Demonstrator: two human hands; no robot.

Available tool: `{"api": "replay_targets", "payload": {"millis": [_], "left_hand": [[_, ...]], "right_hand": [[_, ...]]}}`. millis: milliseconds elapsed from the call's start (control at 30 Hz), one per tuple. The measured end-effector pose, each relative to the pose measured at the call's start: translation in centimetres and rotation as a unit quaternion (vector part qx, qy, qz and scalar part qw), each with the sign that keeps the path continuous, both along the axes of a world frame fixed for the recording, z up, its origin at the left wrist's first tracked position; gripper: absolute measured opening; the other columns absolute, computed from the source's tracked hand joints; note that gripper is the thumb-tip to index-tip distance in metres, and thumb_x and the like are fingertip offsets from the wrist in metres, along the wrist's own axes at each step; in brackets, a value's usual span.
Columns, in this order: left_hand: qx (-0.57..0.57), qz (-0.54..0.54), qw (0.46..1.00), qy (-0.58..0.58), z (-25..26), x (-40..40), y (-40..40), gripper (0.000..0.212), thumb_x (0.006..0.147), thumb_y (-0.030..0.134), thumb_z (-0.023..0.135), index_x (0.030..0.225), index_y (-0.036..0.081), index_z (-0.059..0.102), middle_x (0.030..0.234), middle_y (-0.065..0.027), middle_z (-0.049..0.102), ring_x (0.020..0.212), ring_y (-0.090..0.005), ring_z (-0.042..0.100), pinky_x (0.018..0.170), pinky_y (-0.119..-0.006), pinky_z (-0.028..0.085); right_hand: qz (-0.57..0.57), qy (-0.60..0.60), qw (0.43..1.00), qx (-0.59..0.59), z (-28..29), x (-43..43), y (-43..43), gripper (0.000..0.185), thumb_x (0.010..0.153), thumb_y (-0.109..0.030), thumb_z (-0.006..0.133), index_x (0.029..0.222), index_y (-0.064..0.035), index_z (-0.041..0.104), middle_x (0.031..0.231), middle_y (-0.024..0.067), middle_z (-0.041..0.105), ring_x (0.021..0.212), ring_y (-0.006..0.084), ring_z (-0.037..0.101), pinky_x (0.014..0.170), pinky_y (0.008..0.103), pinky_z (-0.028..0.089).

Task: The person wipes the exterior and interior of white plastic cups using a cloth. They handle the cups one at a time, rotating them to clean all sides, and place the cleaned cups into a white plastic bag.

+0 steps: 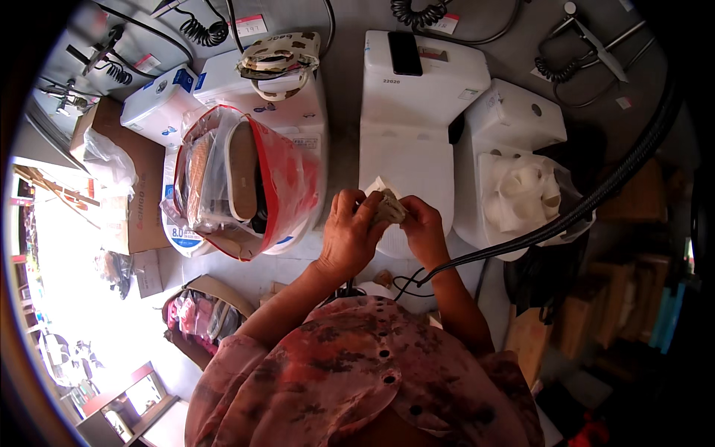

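Note:
Over the closed lid of a white toilet (pixel 406 162), my two hands meet at a small crumpled, beige piece of cloth-like material (pixel 389 208). My left hand (pixel 352 223) grips it from the left, its fingers bent over the top. The fingertips of my right hand (pixel 423 223) pinch its right edge. A pale flat corner, of paper or cloth, sticks up behind my left fingers. On the toilet's tank lies a black smartphone (pixel 405 53). Standing on the toilet to the left is a red-edged clear plastic bag (pixel 285 179) with shoe insoles (pixel 242 170) inside.
A patterned handbag (pixel 282 56) rests on the left tank. White material in clear plastic (pixel 522 193) lies on the right toilet. A thick black cable (pixel 536 234) crosses at right. Cardboard boxes (pixel 148 195) and an open bag of pink items (pixel 204 315) are at left.

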State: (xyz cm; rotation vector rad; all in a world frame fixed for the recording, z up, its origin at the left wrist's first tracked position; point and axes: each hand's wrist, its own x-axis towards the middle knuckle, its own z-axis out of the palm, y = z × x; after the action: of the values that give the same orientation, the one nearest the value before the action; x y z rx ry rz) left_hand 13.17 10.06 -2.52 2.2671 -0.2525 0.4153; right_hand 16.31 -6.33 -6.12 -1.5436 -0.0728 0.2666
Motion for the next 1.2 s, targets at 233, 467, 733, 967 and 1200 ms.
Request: {"api": "replay_targets", "payload": {"millis": [233,467,733,967,1200], "left_hand": [[-0.083,0.051,0.994,0.040,2.8,-1.3,-2.5,0.019,0.085,0.014,0.064,0.093,-0.003,0.060,0.082,-0.0158,0.055,0.073,-0.0343,0.056,0.067,-0.040,0.047],[-0.318,-0.005,0.893,0.318,3.0,-4.0,-6.1,0.023,0.090,0.021,0.061,0.097,0.000,0.063,0.080,-0.0086,0.061,0.075,-0.0112,0.057,0.064,-0.029,0.046],[0.036,-0.083,0.991,-0.099,5.2,-9.8,-12.5,0.035,0.075,0.009,0.071,0.107,0.000,0.061,0.094,-0.0172,0.057,0.082,-0.0360,0.059,0.072,-0.040,0.049],[-0.114,0.066,0.987,0.092,5.2,-9.2,-10.7,0.023,0.078,0.014,0.070,0.092,-0.003,0.063,0.086,-0.0147,0.058,0.073,-0.0278,0.058,0.068,-0.035,0.046],[-0.039,-0.017,0.996,-0.078,6.5,-12.2,-14.2,0.030,0.074,0.008,0.073,0.100,-0.001,0.062,0.089,-0.0139,0.056,0.076,-0.0288,0.056,0.067,-0.037,0.046]], "right_hand": [[-0.017,-0.032,0.999,-0.016,6.6,-6.9,-4.5,0.012,0.093,-0.012,0.061,0.096,-0.0008,0.059,0.079,-0.0004,0.058,0.072,0.0053,0.053,0.068,0.0210,0.044],[-0.070,0.007,0.997,0.027,6.1,-10.3,-9.8,0.013,0.091,-0.012,0.061,0.094,0.0010,0.063,0.076,0.0004,0.060,0.070,0.0059,0.052,0.067,0.0216,0.043],[-0.090,0.050,0.984,0.149,4.5,-12.4,-11.7,0.014,0.094,-0.014,0.058,0.092,-0.0009,0.060,0.080,0.0011,0.061,0.077,0.0094,0.057,0.075,0.0241,0.045],[-0.153,0.051,0.976,0.145,5.8,-13.8,-15.0,0.016,0.088,-0.020,0.067,0.082,-0.0063,0.062,0.066,-0.0041,0.053,0.054,0.0042,0.045,0.049,0.0207,0.035],[-0.175,0.075,0.971,0.141,5.5,-15.4,-16.1,0.017,0.088,-0.021,0.067,0.082,-0.0061,0.061,0.065,-0.0028,0.055,0.056,0.0059,0.049,0.054,0.0216,0.040]]}}
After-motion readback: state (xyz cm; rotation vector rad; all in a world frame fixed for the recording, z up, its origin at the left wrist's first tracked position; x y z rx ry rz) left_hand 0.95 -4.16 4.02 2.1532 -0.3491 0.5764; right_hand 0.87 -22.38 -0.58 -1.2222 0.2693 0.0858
